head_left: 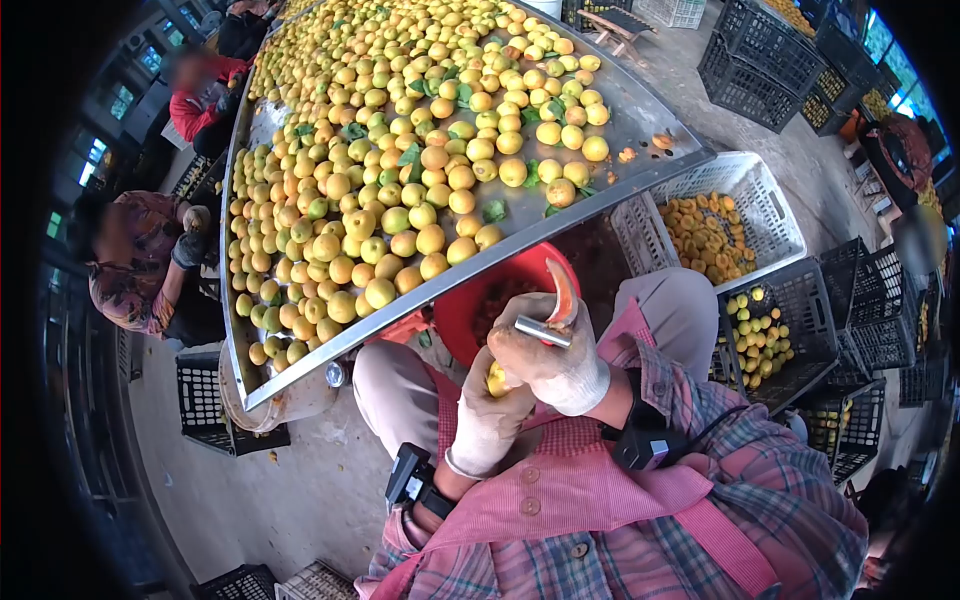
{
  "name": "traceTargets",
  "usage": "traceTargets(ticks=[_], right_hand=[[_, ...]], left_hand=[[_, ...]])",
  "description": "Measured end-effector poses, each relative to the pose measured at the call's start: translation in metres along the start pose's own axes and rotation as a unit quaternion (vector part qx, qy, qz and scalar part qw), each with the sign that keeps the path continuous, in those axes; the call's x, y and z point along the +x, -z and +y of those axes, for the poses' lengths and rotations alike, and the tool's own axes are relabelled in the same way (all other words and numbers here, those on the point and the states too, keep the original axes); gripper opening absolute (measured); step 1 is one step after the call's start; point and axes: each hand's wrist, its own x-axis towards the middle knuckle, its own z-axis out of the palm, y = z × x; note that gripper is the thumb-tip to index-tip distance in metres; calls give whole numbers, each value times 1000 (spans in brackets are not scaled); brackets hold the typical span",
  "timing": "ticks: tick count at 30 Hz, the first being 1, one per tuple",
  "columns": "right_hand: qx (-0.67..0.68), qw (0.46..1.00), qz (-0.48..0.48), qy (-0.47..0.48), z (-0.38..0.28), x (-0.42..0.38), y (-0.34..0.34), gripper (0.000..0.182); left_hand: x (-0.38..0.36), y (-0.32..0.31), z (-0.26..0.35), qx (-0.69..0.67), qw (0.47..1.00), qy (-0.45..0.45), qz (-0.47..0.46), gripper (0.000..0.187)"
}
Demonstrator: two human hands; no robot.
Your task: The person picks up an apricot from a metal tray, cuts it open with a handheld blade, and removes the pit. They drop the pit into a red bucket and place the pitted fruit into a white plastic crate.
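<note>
Well, your left hand [484,420] pinches a yellow fruit [497,379] right beside your right hand [555,370], whose fingers are curled around a metal tool [543,331]. The fruit is above your lap [572,436], near the red basin [455,322].

A small yellow fruit [497,379] sits in the left hand [492,405], mostly hidden by the gloved fingers. Just beside it, a shiny metal tool [543,331] pokes out of the right hand [548,368], lying nearly level; a curved, orange-and-pale piece [562,292] stands up next to it, tip uppermost, its nature unclear.
</note>
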Motion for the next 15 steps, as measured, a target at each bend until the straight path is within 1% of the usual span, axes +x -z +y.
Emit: traceTargets(ticks=[1,2,3,4,5,6,7,8,9,10,11,12,13,14,15], right_hand=[[-71,994,-15,82,1,-1,-1,22],[-63,995,-5,72,3,0,-1,21],[-63,996,-6,70,4,1,1,21],[13,1000,-2,-13,4,2,5,18],[88,992,2,-94,5,5,7,15],[239,964,-60,-100,8,10,8,12],[112,985,-37,-125,12,9,15,12],[227,962,-65,-134,16,11,18,14],[339,926,-92,-141,18,13,20,17],[293,940,-77,-154,17,11,22,20],[293,940,-77,-155,16,10,18,20],[269,951,-40,-145,16,9,13,21],[244,960,-2,-135,16,8,11,22],[266,951,-47,-148,15,10,16,19],[266,951,-46,-148,16,11,18,19]], left_hand=[[0,1,-3,3,1000,-9,0,34],[-1,1,3,-12,1000,14,-3,32],[0,0,3,-13,1000,14,-2,32],[0,-1,3,-18,1000,15,-4,31],[1,-1,4,-23,1000,14,-6,31],[1,-2,9,-10,1000,2,-15,30],[1,-1,12,-9,1000,2,-16,30],[2,2,16,-32,997,46,-43,29],[2,3,16,-55,992,91,-70,29],[2,2,12,-56,992,92,-70,29],[2,0,7,-53,994,66,-64,31],[2,-1,4,-49,996,40,-58,33],[2,1,4,-49,996,40,-59,33],[2,5,8,-99,989,68,-86,34],[2,6,10,-148,978,95,-111,39]])
